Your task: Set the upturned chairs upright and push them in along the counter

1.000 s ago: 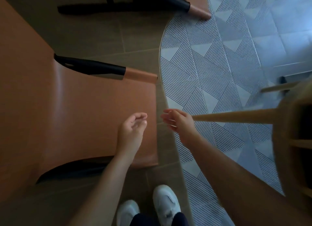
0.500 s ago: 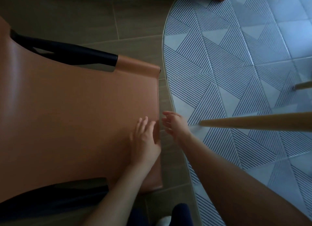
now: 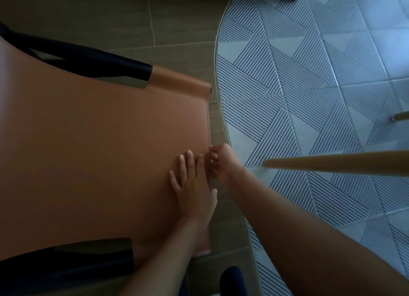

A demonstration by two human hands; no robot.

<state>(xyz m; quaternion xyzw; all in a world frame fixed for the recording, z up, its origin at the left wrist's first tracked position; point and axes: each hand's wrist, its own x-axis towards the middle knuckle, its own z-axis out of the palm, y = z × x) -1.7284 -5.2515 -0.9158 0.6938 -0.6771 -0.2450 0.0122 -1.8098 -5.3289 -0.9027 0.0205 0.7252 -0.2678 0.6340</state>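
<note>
The tan leather, black-framed chair [image 3: 99,152] is tipped over on the brown tiled floor [image 3: 181,25], pressed by the left hand [image 3: 192,191] with straight fingers and gripped at its edge by the curled right hand [image 3: 221,163], a thin hold on smooth leather that could be lost on lifting.

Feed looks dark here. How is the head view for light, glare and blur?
Head view: dim overall, brightest on the patterned floor at upper right; no glare on the tan chair; the wooden leg near the lens is soft; left hand and right hand are fairly sharp.
</note>
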